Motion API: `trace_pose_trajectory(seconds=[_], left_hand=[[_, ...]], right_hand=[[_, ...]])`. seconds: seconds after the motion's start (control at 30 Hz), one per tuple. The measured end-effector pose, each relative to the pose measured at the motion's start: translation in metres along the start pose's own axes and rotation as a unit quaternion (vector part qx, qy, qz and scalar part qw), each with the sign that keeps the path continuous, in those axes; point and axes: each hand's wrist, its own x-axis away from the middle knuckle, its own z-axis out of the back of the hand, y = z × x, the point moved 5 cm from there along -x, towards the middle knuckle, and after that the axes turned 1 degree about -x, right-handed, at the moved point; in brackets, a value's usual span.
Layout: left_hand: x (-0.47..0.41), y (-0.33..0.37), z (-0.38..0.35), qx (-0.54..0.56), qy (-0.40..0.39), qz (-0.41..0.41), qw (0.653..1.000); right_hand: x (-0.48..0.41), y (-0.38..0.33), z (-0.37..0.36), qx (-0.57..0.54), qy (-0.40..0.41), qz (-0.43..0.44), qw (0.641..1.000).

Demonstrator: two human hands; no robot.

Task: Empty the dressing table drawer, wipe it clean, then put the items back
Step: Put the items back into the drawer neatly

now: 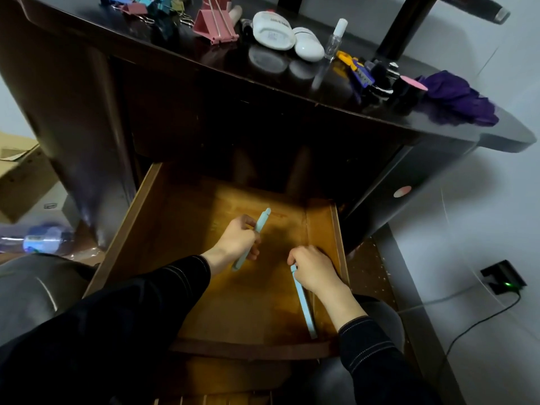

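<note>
**Brown wooden drawer stands pulled out**

At its 4 o'clock, the right hand curls round the top of a pale blue flat plastic stick lying along the right wall. Toward 12 o'clock, the left hand grips a second pale blue stick, perhaps a pen. Farther off, at 2 o'clock, a crumpled purple cloth lies on the dark glossy tabletop.

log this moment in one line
drawer open | left hand grips blue stick | right hand grips second blue stick by right wall
</note>
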Motion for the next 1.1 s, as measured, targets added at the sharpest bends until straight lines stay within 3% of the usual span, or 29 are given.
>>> trace_pose_trajectory(seconds=[0.23,0.47,0.67,0.83,1.1], left_hand=[[-0.001,-0.001,-0.005,-0.027,-0.009,-0.011,1.0],[-0.001,-0.001,-0.011,-0.038,-0.012,-0.032,0.999],[-0.001,-0.001,-0.009,-0.044,-0.012,-0.028,0.999],[-0.001,-0.001,-0.006,-0.045,-0.007,-0.022,0.999],[-0.002,-0.003,-0.008,-0.048,-0.013,-0.02,0.999]], right_hand=[[0.002,-0.006,-0.005,0.145,-0.03,0.071,0.986],[-0.007,-0.006,-0.01,0.02,0.006,0.039,0.999],[-0.008,-0.005,-0.026,-0.023,-0.065,0.015,0.997],[-0.009,-0.004,-0.015,-0.103,-0.022,-0.008,0.994],[-0.003,-0.001,-0.01,-0.049,-0.026,-0.031,0.998]])
